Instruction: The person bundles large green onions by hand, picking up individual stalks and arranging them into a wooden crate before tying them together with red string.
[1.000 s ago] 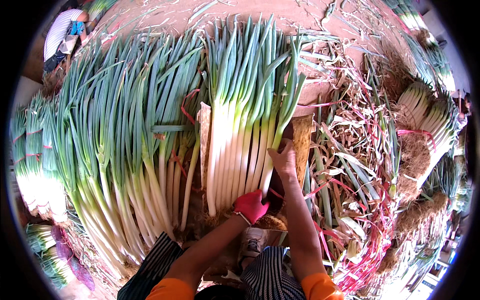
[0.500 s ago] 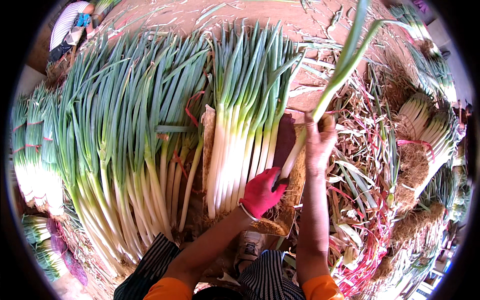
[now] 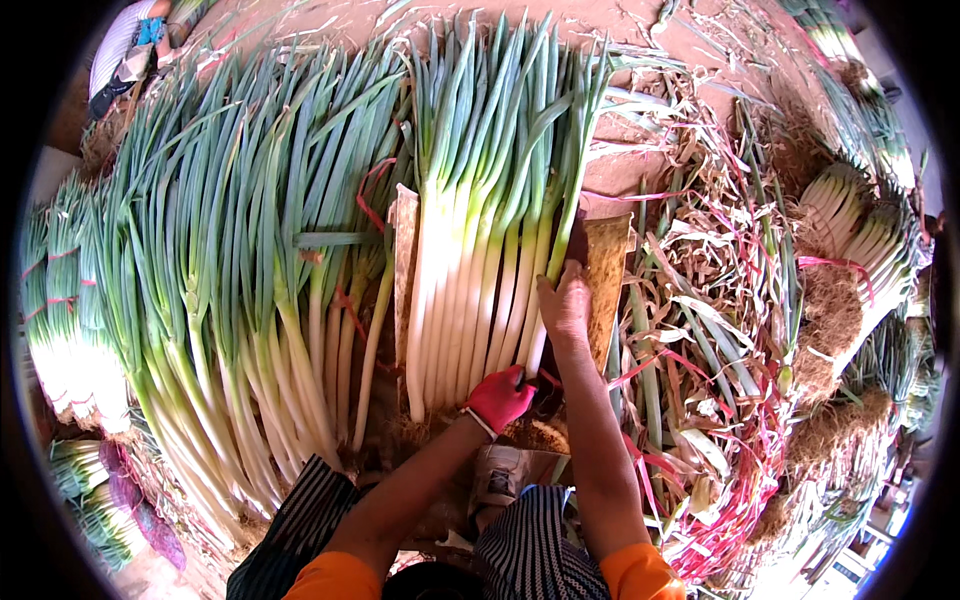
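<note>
The right hand (image 3: 566,303) touches the outermost leek (image 3: 557,247) of a row between wooden boards (image 3: 606,285); the left hand (image 3: 502,398) (gloved in pink) rests by the white ends; whether either grip is closed, I cannot tell

The single wide fisheye view looks from the wearer's head steeply downward, at close range, with long green-and-white onion stalks (image 3: 490,235) around its centre.

Smooth, glossy onion stalks (image 3: 468,300), matt cloth glove (image 3: 500,400), rough worn side panel (image 3: 606,270), dry papery leaf scraps (image 3: 690,265)
</note>
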